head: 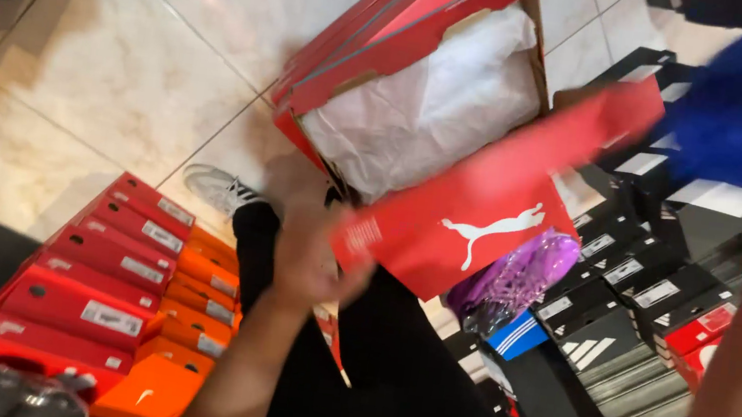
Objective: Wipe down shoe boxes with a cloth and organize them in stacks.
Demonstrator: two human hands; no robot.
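Left hand [312, 263]: fingers curled on the near edge of a red shoebox lid [484, 208], motion-blurred, held tilted above the lap. Right hand: forearm only at the frame's right edge; its fingers out of view, state cannot be told. Open red shoebox [390, 51]: just behind the lid, tipped, lined with white tissue paper [440, 104]. Purple shoe in clear wrap [519, 274]: below the lid's right end. Stacked red and orange shoeboxes [125, 291]: lower left, on tiled floor [127, 47]. Black shoeboxes [645, 280]: right. White sneaker [218, 185]: on the floor.
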